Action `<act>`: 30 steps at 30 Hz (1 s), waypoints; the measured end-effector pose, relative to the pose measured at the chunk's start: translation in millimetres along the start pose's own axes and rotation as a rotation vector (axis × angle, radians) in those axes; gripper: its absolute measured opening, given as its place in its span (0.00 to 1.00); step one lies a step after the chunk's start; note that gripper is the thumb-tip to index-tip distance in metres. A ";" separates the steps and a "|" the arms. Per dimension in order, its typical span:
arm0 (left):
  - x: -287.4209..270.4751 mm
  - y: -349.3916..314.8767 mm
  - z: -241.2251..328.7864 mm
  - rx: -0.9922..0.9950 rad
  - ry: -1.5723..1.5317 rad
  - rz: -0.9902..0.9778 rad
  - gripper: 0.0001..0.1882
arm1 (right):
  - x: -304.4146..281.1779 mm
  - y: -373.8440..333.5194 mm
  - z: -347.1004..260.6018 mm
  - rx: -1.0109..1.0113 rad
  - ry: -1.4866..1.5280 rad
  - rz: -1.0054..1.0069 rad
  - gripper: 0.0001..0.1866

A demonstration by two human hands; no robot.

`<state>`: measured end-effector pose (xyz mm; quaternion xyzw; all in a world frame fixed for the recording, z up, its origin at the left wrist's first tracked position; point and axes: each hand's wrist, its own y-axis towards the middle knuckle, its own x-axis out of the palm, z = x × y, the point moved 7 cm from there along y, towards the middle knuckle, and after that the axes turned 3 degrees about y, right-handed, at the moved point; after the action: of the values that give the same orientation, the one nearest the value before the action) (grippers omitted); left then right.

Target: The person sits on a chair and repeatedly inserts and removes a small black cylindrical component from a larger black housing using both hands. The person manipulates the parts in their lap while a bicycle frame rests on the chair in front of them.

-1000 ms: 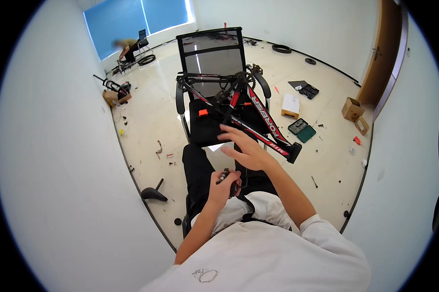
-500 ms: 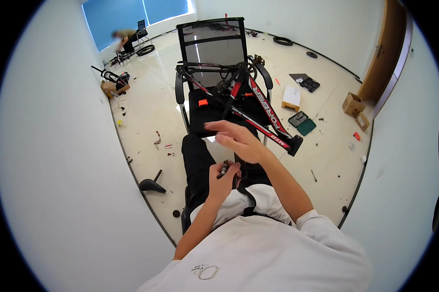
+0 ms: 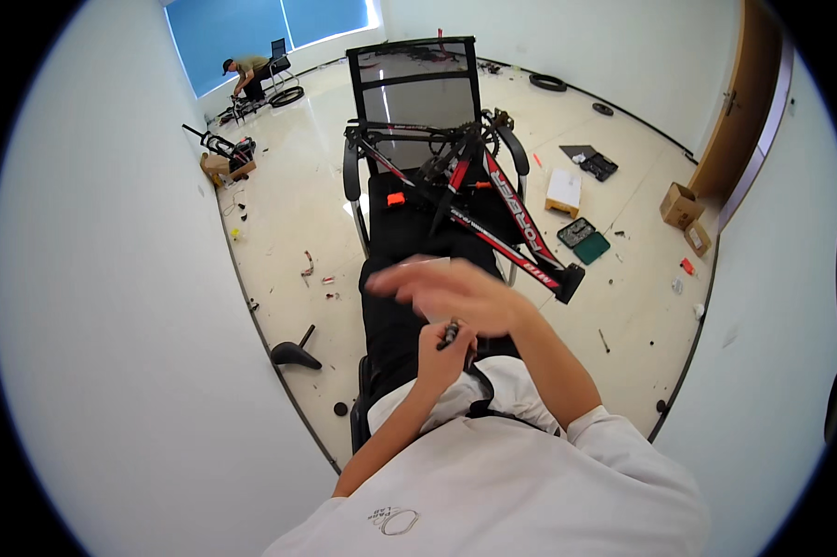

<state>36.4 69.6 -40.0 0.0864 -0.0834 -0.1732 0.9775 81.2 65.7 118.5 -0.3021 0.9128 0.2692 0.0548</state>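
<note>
My left hand (image 3: 441, 355) is closed round a small dark cylindrical part (image 3: 450, 333) with a metallic end. Fingers cover most of it, so its exact kind cannot be made out. Just above and beyond, my right hand (image 3: 455, 295) is held flat with its fingers stretched out, somewhat blurred by motion; I see nothing in it. Both hands are over my lap. In front of them a black and red bicycle frame (image 3: 506, 243) lies across a black mesh chair (image 3: 418, 93), crankset still attached. An orange object (image 3: 396, 199) rests on the chair's seat.
On the right of the floor are a green tool case (image 3: 590, 246), a white-topped box (image 3: 564, 190), a black case (image 3: 596, 167) and cardboard boxes (image 3: 680, 206). A bicycle saddle (image 3: 296, 355) lies at left. Far off, a person (image 3: 248, 74) bends beside a tyre (image 3: 286, 97).
My right hand has dropped closer to the left one, its fingers still stretched. The left hand keeps hold of the small part. The whole view has shifted slightly.
</note>
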 end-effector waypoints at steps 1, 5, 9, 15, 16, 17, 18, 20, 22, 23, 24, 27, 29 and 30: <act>4.2 -3.2 11.1 -0.054 -0.039 -0.013 0.12 | -24.4 2.4 19.1 0.166 -0.059 0.079 0.22; 2.3 0.7 43.3 -0.097 -0.255 -0.040 0.09 | -45.8 -54.4 143.0 0.499 -0.219 0.061 0.18; -25.8 14.2 53.5 -0.077 -0.300 0.072 0.10 | 69.0 -86.0 121.2 0.249 -0.176 -0.367 0.19; -24.4 6.1 30.5 0.106 0.057 0.091 0.09 | 54.2 -27.2 -1.5 0.153 0.395 -0.416 0.24; -17.2 7.2 24.2 -0.019 -0.013 0.072 0.10 | 30.6 -21.9 -4.0 0.093 0.452 -0.290 0.23; -12.0 4.8 16.5 -0.149 -0.081 0.062 0.10 | 8.8 -17.5 3.3 0.063 0.397 -0.184 0.20; -7.0 7.9 6.5 -0.171 -0.078 -0.026 0.11 | -12.2 -11.5 9.4 0.040 0.439 -0.018 0.19; 0.0 3.7 13.2 -0.203 -0.066 0.013 0.11 | -39.9 -14.8 49.1 0.158 0.428 0.259 0.17; 3.0 -0.1 17.7 -0.206 0.021 -0.045 0.10 | -33.2 -31.9 90.0 0.360 0.308 0.158 0.17; 2.6 -0.2 19.4 -0.204 0.072 -0.071 0.10 | -22.8 -36.1 101.2 0.387 0.157 0.090 0.15; 2.9 -0.3 21.7 -0.181 0.072 -0.048 0.10 | -16.9 -40.8 104.1 0.391 0.034 0.026 0.13; 3.9 -3.7 28.1 -0.121 0.076 0.006 0.11 | -17.2 -43.8 106.5 0.376 0.283 0.122 0.12; 3.2 -4.2 31.8 -0.092 0.073 0.024 0.12 | -23.5 -39.3 105.9 0.335 0.507 0.188 0.12; 1.7 -3.1 30.1 -0.085 0.098 0.009 0.11 | -19.9 -40.0 107.7 0.349 0.478 0.189 0.12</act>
<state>31.2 61.9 -11.2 0.0527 -0.0282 -0.1679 0.9840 113.9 105.7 13.9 -0.2565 0.9564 0.0337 -0.1357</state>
